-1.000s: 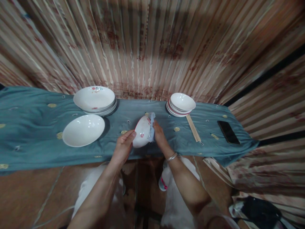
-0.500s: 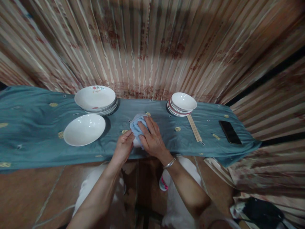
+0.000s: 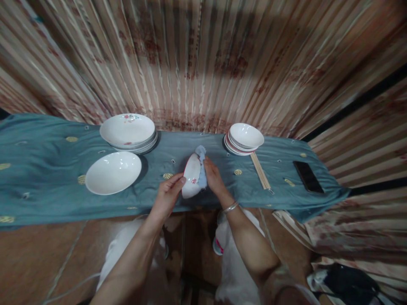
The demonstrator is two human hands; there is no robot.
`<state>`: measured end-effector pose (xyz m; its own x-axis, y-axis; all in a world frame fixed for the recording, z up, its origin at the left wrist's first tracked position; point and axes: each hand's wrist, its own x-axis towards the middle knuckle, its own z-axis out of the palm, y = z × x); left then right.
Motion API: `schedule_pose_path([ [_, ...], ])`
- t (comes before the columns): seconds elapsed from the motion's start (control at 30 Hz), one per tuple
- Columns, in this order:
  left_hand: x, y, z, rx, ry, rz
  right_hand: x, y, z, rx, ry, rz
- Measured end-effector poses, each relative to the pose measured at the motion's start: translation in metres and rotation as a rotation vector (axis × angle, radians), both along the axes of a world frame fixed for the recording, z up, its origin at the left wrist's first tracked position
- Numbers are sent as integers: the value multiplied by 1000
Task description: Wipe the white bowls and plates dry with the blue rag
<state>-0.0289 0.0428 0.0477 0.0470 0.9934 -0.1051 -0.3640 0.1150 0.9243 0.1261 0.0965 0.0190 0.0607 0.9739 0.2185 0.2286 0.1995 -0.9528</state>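
Observation:
A small white bowl [image 3: 190, 180] with a red rim and a red flower is tilted on its side above the table's near middle. My left hand [image 3: 168, 190] pinches its rim from the left, thumb on the near side. On the bowl's right, outer side lies a light blue cloth [image 3: 202, 171], pressed there by my right hand [image 3: 214, 176]. The right fingers are closed over the cloth and partly hidden behind it. A silver bangle circles the right wrist.
A stack of floral plates [image 3: 127, 131] stands back left, with a large white bowl [image 3: 113, 173] before it. At right are stacked small bowls [image 3: 246, 135], wooden chopsticks [image 3: 260, 171] and a black phone [image 3: 308, 176]. A pleated curtain [image 3: 178, 63] hangs behind the cloth-covered table [image 3: 47, 169].
The bowl has been turned onto its side, so its flowered outer wall shows. My right hand and the cloth have shifted right, from over the bowl to its right side.

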Motion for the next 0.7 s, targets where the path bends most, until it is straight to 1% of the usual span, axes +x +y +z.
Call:
schedule_pose_path([
  [0.1,1,-2,3,1,-55,-16,2,-2,0,16,7,29],
  [0.17,1,-4,5,14,-90,-44,3,-8,2,60,-21,43],
  [0.33,2,-8,7,52,-93,-113,3,-31,15,218,-245,114],
  [0.47,1,-8,2,72,-64,-89,0,-47,26,347,-438,168],
  [0.57,-1,-7,-2,78,-51,-79,-5,-54,32,429,-534,195],
  [0.63,-3,-7,-3,56,-33,-89,-6,-54,34,444,-547,202],
  [0.7,-4,-7,-2,26,-20,-97,-6,-50,34,418,-511,200],
])
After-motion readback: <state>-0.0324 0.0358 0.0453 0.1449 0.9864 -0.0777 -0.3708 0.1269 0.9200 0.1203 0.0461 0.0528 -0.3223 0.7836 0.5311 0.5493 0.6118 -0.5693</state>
